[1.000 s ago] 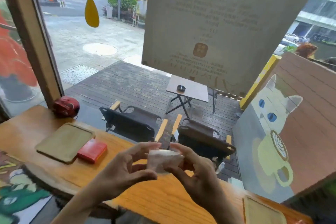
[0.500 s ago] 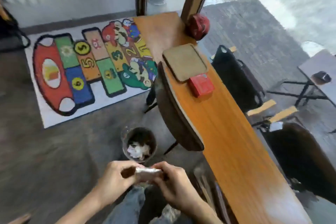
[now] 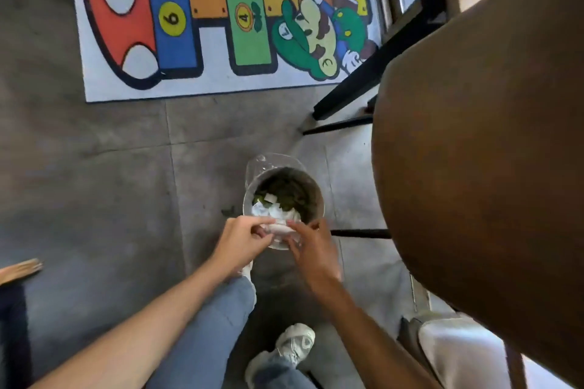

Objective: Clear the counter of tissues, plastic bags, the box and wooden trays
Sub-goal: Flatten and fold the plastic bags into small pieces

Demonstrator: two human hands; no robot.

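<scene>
Only readable marks are on the floor rug (image 3: 221,79): hopscotch squares numbered 5 on orange, 3 on yellow, 2 on orange-brown and 1 on yellow, plus 6 and 4 in yellow circles on the blue and green squares. The cartoon figure's green cap on the same rug carries an L in a white circle. No other text legible.

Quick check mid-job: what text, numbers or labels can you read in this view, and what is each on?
"6", "5", "4", "3", "2", "1": squares of the hopscotch rug.
"L": cap of the cartoon figure on that rug.
Paper scraps in the bin: no readable text.
</scene>
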